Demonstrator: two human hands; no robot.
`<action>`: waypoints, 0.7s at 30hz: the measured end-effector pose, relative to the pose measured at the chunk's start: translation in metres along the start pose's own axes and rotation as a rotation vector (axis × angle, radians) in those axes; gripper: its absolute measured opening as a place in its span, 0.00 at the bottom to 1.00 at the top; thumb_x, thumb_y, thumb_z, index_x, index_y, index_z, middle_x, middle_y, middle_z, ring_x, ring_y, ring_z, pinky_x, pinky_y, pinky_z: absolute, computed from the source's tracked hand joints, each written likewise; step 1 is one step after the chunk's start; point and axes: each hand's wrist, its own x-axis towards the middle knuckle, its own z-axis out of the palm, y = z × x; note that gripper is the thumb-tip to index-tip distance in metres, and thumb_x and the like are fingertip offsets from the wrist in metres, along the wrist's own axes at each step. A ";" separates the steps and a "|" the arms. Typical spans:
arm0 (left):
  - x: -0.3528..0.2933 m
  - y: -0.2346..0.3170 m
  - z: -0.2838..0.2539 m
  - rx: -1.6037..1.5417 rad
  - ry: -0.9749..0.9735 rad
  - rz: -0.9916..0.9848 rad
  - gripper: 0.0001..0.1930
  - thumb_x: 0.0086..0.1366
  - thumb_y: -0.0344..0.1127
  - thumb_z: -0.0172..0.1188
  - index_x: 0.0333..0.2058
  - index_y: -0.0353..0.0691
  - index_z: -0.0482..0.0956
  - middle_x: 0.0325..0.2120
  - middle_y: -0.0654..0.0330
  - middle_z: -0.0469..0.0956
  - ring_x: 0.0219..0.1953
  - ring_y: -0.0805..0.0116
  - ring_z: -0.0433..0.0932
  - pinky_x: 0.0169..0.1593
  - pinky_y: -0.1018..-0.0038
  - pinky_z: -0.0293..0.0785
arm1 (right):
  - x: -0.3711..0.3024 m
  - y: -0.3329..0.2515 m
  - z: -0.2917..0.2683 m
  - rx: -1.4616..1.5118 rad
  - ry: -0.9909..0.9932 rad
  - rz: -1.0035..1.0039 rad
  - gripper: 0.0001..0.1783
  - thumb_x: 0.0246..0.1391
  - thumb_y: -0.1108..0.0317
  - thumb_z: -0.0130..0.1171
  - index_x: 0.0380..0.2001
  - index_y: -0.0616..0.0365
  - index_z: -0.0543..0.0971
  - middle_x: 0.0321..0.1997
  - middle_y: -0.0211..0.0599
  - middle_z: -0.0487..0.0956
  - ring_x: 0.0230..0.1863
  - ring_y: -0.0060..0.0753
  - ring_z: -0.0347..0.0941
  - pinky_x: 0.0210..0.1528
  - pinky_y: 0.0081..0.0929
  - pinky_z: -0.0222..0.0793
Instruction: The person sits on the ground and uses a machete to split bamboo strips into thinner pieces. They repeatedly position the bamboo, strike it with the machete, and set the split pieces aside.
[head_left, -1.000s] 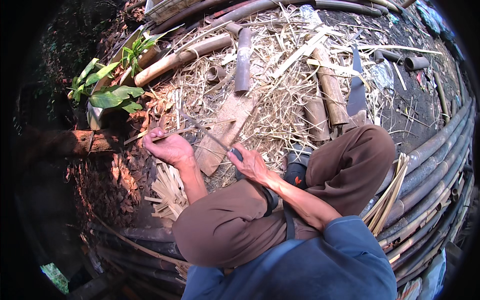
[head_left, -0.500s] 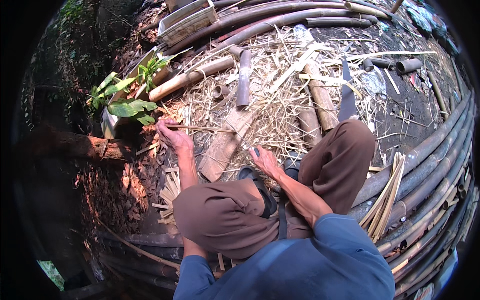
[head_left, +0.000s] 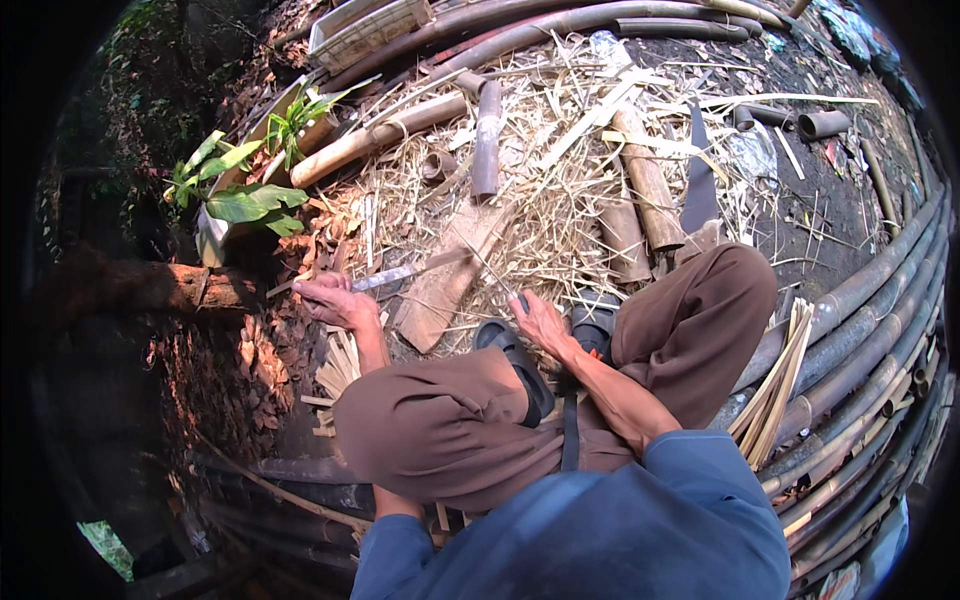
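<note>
My left hand [head_left: 338, 302] is closed around a long, thin bamboo strip [head_left: 395, 275]. The strip slants up and right from the hand, its pale, broad side showing. In my right hand [head_left: 543, 325] is the dark handle of a knife [head_left: 519, 302], whose thin blade points up and left. Strip end and blade meet above a flat wooden board [head_left: 445, 295]; whether the blade bites into the strip is too fine to tell. My brown-trousered knees rise on either side of my right forearm.
Shavings [head_left: 560, 200] cover the ground ahead, with cut bamboo pieces [head_left: 645, 185] and a saw blade [head_left: 699, 180] among them. A bundle of split strips [head_left: 778, 395] leans on long bamboo poles [head_left: 850, 330] at right. A leafy plant [head_left: 245, 205] and log [head_left: 215, 290] stand left.
My left hand has come lower and slightly left, and the strip has turned from its narrow edge to its broad side. My right hand stays nearly in place with the knife.
</note>
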 end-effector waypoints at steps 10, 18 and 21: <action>-0.001 -0.012 0.001 0.060 0.065 -0.013 0.25 0.74 0.57 0.44 0.24 0.47 0.52 0.11 0.70 0.51 0.15 0.78 0.50 0.20 0.76 0.48 | 0.002 -0.003 -0.002 -0.031 0.014 -0.006 0.22 0.63 0.47 0.51 0.45 0.56 0.73 0.27 0.61 0.78 0.33 0.70 0.75 0.36 0.56 0.69; -0.004 -0.008 0.008 0.103 0.076 0.040 0.24 0.75 0.55 0.43 0.24 0.47 0.52 0.10 0.70 0.53 0.14 0.77 0.52 0.21 0.77 0.52 | 0.002 -0.004 0.007 -0.016 -0.025 0.130 0.24 0.64 0.44 0.48 0.46 0.54 0.72 0.29 0.62 0.79 0.37 0.69 0.76 0.39 0.57 0.70; -0.008 -0.013 -0.002 0.180 -0.052 0.065 0.23 0.74 0.56 0.44 0.26 0.44 0.60 0.17 0.65 0.64 0.21 0.73 0.63 0.29 0.74 0.61 | -0.003 -0.003 -0.006 -0.086 0.000 0.037 0.24 0.64 0.45 0.48 0.45 0.57 0.73 0.29 0.63 0.79 0.34 0.69 0.76 0.37 0.56 0.71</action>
